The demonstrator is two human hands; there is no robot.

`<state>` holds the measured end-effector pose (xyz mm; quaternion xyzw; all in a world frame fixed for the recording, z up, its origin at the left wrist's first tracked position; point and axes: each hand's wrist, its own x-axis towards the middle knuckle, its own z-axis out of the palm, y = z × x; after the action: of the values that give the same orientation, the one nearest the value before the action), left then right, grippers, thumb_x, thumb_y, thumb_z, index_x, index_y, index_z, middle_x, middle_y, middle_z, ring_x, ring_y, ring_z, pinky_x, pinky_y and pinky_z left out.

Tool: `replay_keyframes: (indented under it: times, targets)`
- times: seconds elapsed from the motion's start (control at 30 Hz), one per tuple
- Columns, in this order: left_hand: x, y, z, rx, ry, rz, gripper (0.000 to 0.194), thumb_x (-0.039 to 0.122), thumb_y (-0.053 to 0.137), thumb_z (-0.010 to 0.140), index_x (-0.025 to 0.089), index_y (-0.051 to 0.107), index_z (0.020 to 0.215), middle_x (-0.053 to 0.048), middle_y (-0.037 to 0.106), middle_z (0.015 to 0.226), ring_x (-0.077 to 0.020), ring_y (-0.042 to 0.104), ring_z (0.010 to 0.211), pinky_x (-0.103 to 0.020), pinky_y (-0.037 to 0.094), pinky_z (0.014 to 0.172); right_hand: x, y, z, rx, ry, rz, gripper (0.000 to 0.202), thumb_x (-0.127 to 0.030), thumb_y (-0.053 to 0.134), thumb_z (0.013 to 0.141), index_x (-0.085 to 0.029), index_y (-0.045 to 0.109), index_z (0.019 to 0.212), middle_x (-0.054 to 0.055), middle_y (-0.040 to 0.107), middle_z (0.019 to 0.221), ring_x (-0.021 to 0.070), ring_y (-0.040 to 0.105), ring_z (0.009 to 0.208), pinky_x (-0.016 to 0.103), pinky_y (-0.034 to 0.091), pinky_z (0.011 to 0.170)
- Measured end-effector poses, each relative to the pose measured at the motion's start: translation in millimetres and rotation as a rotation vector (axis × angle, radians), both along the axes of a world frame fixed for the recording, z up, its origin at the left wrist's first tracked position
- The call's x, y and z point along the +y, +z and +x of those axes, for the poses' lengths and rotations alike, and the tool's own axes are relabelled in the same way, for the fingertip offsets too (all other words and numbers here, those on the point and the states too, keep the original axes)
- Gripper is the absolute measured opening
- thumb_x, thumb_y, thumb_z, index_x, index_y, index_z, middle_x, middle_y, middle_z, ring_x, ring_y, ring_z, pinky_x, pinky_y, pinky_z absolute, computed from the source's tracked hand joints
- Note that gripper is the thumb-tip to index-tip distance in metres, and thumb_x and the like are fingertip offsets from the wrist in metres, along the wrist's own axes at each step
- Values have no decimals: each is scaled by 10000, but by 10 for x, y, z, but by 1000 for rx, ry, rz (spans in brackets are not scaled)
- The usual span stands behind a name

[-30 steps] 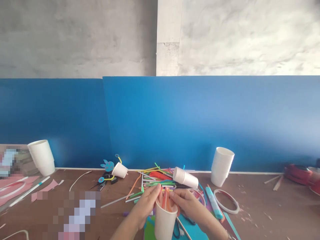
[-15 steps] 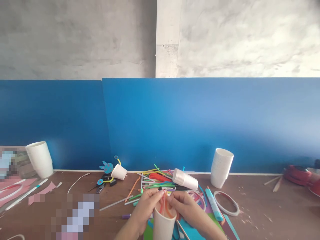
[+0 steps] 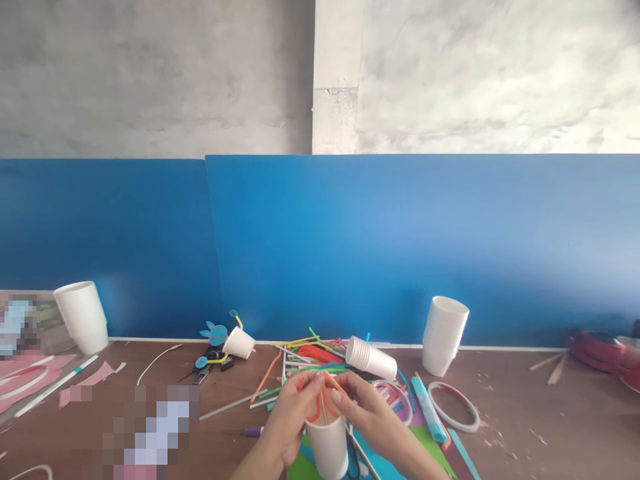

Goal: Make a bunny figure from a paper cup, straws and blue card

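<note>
A white paper cup (image 3: 327, 445) stands upright, mouth up, between my hands. Bent orange straws (image 3: 327, 403) and a thin pale stick rise out of its mouth. My left hand (image 3: 294, 412) is closed in a pinch on an orange straw above the left side of the rim. From the right, my right hand (image 3: 364, 407) pinches an orange straw near its upper end, over the cup. The fingers partly hide the straw ends. Dark-handled scissors (image 3: 353, 460) lie partly behind the cup, on green and blue paper (image 3: 377, 453).
Behind my hands lies a heap of coloured straws and markers (image 3: 305, 357), with a tipped stack of paper cups (image 3: 371, 358). Cup stacks stand at right (image 3: 444, 337) and left (image 3: 83, 319). A tape ring (image 3: 454, 407), a blue tube (image 3: 429, 408) and a cup figure (image 3: 239, 343) lie around.
The cup shows slightly lower, with more of the orange straws visible above its rim. My right hand's fingers have shifted up and left around a straw.
</note>
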<state>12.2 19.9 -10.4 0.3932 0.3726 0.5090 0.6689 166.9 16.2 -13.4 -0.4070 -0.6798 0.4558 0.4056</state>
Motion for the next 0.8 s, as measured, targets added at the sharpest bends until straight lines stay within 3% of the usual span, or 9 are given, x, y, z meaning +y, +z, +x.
replay_keyframes:
  times: [0.1,0.17,0.23,0.3,0.43,0.53,0.6,0.73,0.8]
  targets:
    - [7,10,-26,-10,87,-17,367,478,768,619,156,650,748,-7,639,671,-124,554,622,-224,407,621,-108,92,-38,-8,141,-50,627,-363,708,722,-194,471,1278,68,621,1138,218,587,1006,284,472,824]
    - [17,-9,-37,-17,105,-13,372,477,766,619,154,668,777,-25,658,705,-150,581,670,-240,423,649,-142,91,-114,-66,51,-110,771,-226,760,615,-208,431,1312,50,650,1086,211,614,929,279,482,780]
    - [33,-34,-47,10,102,6,391,489,752,631,152,692,821,-48,675,763,-178,600,736,-256,435,687,-131,49,-194,-120,-97,-146,618,-187,701,636,-171,500,1220,44,680,930,201,630,810,274,486,691]
    - [52,-48,-59,76,101,52,401,504,728,655,159,711,857,-67,680,840,-203,603,810,-272,442,727,-91,-7,-240,-99,-146,-152,491,-209,658,667,-149,531,1137,44,678,858,200,634,770,271,485,654]
    - [75,-20,-86,254,129,271,337,499,684,694,165,710,664,-84,633,958,-244,572,947,-296,438,830,-13,-98,-224,0,-84,-136,476,-276,686,658,-161,521,1089,34,669,857,198,632,776,259,485,639]
    - [60,35,-104,350,131,359,368,482,670,703,165,651,519,-74,604,903,-237,563,910,-292,435,829,4,-133,-201,15,-55,-148,447,-311,702,651,-154,533,1034,34,660,839,191,618,759,260,474,633]
    - [46,67,-119,339,99,290,345,470,673,697,164,662,539,-65,612,863,-223,563,867,-283,436,778,-2,-129,-202,-15,-46,-159,450,-291,715,639,-156,541,1031,32,661,845,183,611,749,255,466,629]
    - [58,71,-160,282,26,72,346,491,696,673,168,710,797,-38,660,769,-170,558,708,-262,410,671,-25,-76,-211,-84,-57,-158,452,-233,729,616,-174,555,1030,17,668,846,167,600,729,242,452,615]
    - [82,47,-173,263,24,59,378,508,730,629,168,687,787,-15,649,709,-140,529,627,-246,393,635,-30,-77,-210,-91,-69,-153,446,-227,739,607,-175,564,1014,15,669,839,164,596,724,237,445,609]
